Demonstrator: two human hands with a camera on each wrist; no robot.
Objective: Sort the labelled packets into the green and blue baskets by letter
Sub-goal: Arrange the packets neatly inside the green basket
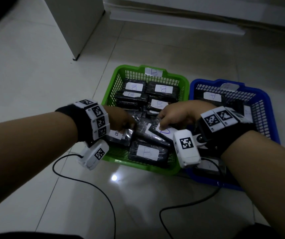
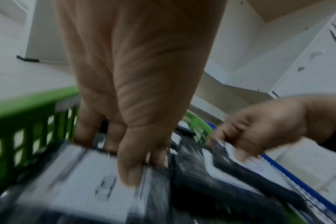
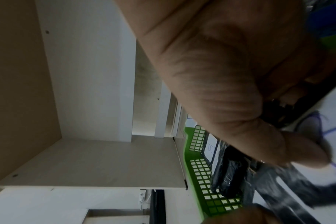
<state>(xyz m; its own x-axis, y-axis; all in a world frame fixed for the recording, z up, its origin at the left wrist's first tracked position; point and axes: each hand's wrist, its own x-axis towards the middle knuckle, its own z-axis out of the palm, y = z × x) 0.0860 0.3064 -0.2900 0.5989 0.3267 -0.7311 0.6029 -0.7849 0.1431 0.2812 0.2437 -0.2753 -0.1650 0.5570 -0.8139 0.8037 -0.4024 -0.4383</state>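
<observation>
Both hands over green basket (image 1: 111, 91), each pinching one black B-labelled packet: left hand (image 1: 119, 119) on left packet (image 1: 121, 136), right hand (image 1: 178, 114) on tilted packet (image 1: 157, 133). More B packets around both grips. Blue basket (image 1: 267, 107), right of them, holds A packets.

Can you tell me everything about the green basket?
The green basket looks like plastic, with lattice walls full of small holes and a smooth rim. It sits on the pale tiled floor, side by side with the blue basket. A white label marked B is stuck on its far rim. Inside lie many black shiny packets with white B labels, piled loosely. The left hand and right hand both reach in, each gripping a packet.
</observation>
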